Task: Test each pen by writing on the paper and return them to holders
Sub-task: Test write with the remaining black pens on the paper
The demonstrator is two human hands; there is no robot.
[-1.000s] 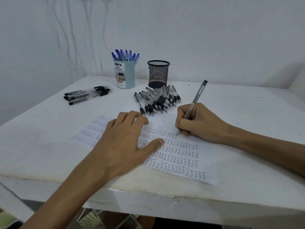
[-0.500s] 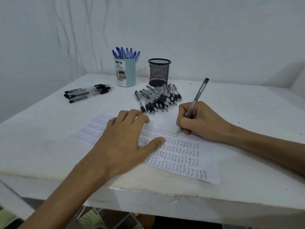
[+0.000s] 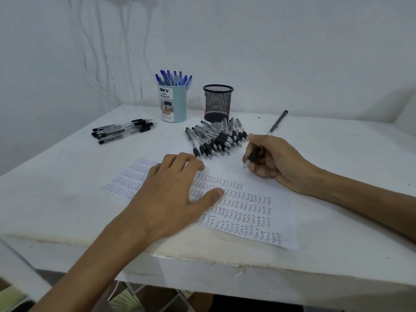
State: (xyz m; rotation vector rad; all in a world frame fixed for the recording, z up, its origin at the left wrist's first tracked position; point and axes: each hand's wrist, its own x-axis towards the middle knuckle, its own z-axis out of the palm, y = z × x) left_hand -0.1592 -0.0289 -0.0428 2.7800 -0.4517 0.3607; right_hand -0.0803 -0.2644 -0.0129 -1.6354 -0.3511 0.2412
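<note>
Readable text: blue holder point(image 3: 174, 106) has a label, "DIY" in bold, "DESK ORGANIZER" under it, then a product picture and a barcode. The small print is illegible.

Paper point(image 3: 227, 168) carries rows of handwritten "TEST" in black ink across the right and near part. The left part has rows in blue ink, too faint and small to read.

Right hand point(image 3: 274, 158) grips a pen point(image 3: 277, 122) by its black grip section, fingers curled round it, barrel tilted up and away to the right. The tip is over the blank strip of paper above the top row of writing. Can't tell if it touches.

Left hand point(image 3: 171, 194) lies flat on the paper, palm down, fingers straight, thumb spread out to the right.

Blue pens point(image 3: 173, 77) stand in the blue holder. Mesh holder point(image 3: 218, 102), black, sits just right of it. Can't see anything inside it. Black pens point(image 3: 216, 138) are piled on the desk point(image 3: 337, 143) in front of the mesh holder, some touching its base. Loose pens point(image 3: 122, 130), also black-capped, lie well apart at the left.

Desk is white, scuffed, with a chipped front edge. Wall point(image 3: 270, 41) is plain white. Cables point(image 3: 94, 52) run down it at the left.
</note>
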